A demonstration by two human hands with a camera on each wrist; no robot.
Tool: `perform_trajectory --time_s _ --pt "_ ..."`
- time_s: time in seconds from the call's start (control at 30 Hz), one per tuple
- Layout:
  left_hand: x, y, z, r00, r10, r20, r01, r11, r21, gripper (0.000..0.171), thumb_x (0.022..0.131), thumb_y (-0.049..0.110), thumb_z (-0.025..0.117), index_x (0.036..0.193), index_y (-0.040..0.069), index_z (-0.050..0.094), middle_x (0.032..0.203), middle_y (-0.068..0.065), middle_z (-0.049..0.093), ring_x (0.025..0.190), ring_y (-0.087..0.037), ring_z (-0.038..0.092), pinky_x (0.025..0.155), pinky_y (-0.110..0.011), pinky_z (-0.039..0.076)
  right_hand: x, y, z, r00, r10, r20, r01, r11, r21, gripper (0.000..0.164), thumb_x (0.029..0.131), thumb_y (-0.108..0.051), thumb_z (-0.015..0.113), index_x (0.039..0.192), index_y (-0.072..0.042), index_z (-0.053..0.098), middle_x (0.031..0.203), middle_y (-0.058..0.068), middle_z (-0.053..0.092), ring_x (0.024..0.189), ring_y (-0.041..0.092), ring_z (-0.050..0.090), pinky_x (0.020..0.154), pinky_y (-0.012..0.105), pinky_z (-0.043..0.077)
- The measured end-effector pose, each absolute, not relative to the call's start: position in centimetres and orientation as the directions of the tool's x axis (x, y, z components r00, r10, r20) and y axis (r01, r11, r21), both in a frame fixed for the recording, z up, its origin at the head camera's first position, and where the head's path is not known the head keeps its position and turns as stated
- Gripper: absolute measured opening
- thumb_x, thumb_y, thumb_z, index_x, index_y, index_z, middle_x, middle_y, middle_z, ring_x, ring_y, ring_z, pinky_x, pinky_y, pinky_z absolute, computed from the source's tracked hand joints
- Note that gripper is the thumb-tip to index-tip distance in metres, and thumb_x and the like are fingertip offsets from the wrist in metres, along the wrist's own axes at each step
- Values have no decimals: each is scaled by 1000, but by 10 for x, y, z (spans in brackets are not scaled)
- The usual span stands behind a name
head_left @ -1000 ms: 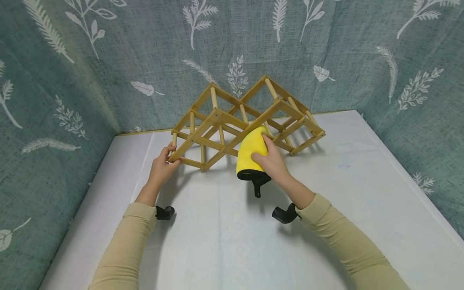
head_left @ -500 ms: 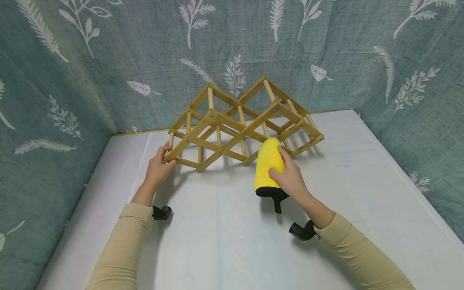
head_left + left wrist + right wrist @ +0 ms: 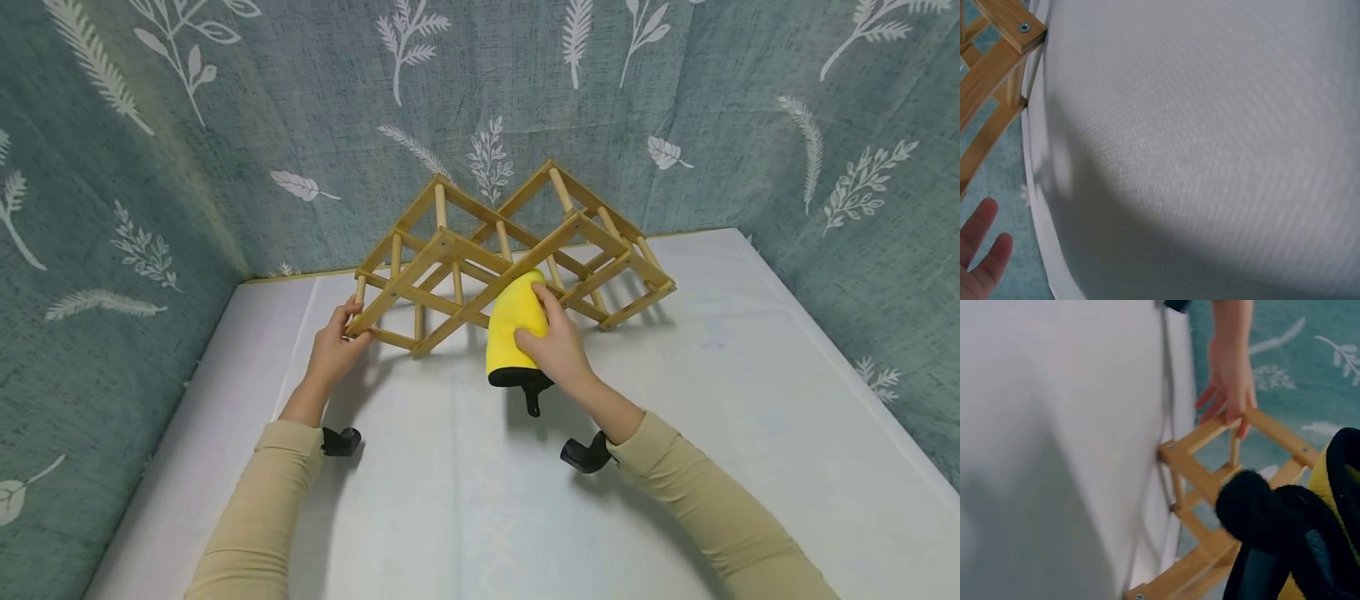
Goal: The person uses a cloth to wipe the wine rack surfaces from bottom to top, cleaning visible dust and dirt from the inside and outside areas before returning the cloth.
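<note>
A folding wooden wine rack (image 3: 457, 308) of crossed slats and round dowels stands in zigzag shape at the back of the white table. My left hand (image 3: 333, 346) grips its lower left corner, thumb in front and fingers behind. In my right hand (image 3: 558, 342) is a yellow cloth mitt (image 3: 513, 325), pinched between thumb and fingers. Its black-edged opening and a black loop hang towards me. The mitt's far end lies against the rack's front slats near the middle. In the right wrist view, the mitt's black trim (image 3: 1272, 512) covers part of the rack (image 3: 1194, 465).
A black wrist mount (image 3: 341, 442) sticks out at the left cuff, and another black mount (image 3: 585, 454) at the right. Teal leaf-patterned cloth (image 3: 322, 108) rises behind the rack and along both sides of the white table (image 3: 420, 500).
Half a second ago the mitt had slid right along the rack's front and towards me; now it is back left near the middle. My left hand keeps its grip on the rack.
</note>
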State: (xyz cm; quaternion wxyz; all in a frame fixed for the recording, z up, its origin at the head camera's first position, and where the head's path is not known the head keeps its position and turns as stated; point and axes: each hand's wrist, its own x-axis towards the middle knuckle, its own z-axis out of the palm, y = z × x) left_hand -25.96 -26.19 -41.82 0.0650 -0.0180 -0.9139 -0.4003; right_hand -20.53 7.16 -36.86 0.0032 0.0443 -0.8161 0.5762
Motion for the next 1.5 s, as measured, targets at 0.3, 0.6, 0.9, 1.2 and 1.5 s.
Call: perform_trajectory --time_s 0.3,0.6,0.9,1.2,1.5 --pt "-261 -261 -417 -991 -19 132 82 691 718 49 89 24 59 131 6 43 149 0 26 120 -32 45 79 -36 41 -186 94 -371 -986 -137 95 -123 217 -968 68 84 -10 56 144 -24 26 137 14 42 95 29 56 71 32 47" --pt "-260 -263 -416 -987 -30 157 91 701 707 49 89 25 57 131 5 42 148 -2 28 120 -35 46 83 -42 44 -188 121 -384 -999 -36 39 -50 387 -921 66 83 -12 55 143 -17 29 141 14 38 103 30 48 82 40 41" --pt "-264 -260 -421 -988 -22 150 94 690 718 49 89 26 58 131 6 43 149 0 28 113 -31 49 77 -32 40 -209 91 -374 -994 -75 82 -98 253 -962 66 83 -14 57 143 -17 29 143 10 35 111 28 47 86 41 42" --pt "-262 -261 -423 -992 -18 128 80 689 721 50 90 28 57 132 8 41 150 2 25 112 -31 49 76 -33 41 -202 86 -370 -975 -149 166 -199 244 -949 66 84 -12 56 143 -18 29 146 6 32 107 26 51 78 35 45" --pt "-259 -262 -423 -990 -18 139 89 683 725 49 90 27 56 132 7 41 150 0 25 112 -32 49 77 -35 41 -184 74 -351 -965 -118 234 -254 210 -944 64 82 -8 56 142 -14 33 133 14 46 94 29 55 74 36 48"
